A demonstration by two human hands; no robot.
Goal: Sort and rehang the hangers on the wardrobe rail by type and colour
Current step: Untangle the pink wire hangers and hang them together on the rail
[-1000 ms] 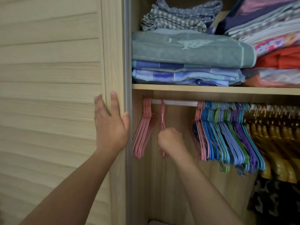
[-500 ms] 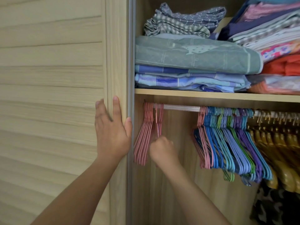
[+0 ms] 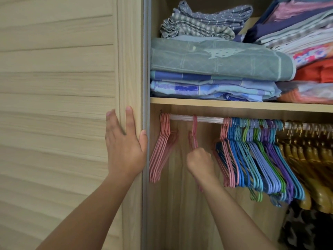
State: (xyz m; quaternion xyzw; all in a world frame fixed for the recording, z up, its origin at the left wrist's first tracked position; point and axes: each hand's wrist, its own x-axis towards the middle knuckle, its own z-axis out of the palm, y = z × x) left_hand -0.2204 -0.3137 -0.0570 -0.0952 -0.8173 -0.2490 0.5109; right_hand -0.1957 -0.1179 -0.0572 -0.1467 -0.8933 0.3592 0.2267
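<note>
A pale wardrobe rail (image 3: pixel 209 119) runs under the shelf. A bunch of pink hangers (image 3: pixel 163 147) hangs at its far left. My right hand (image 3: pixel 199 162) grips one pink hanger (image 3: pixel 194 134) whose hook sits on the rail, apart from that bunch. Further right hang a few more pink hangers (image 3: pixel 226 154), then a dense mixed group of blue, green and purple hangers (image 3: pixel 261 159), then yellow wooden hangers (image 3: pixel 310 159). My left hand (image 3: pixel 124 143) rests flat on the edge of the wardrobe door (image 3: pixel 72 87), thumb round the frame.
A shelf (image 3: pixel 234 104) above the rail carries stacks of folded linens (image 3: pixel 216 60). Dark patterned clothing (image 3: pixel 306 228) hangs at the lower right. Bare rail shows on both sides of the held hanger.
My right hand slid the single pink hanger left up against the bunch, and it now stands further right on the rail again. My left hand stayed on the door.
</note>
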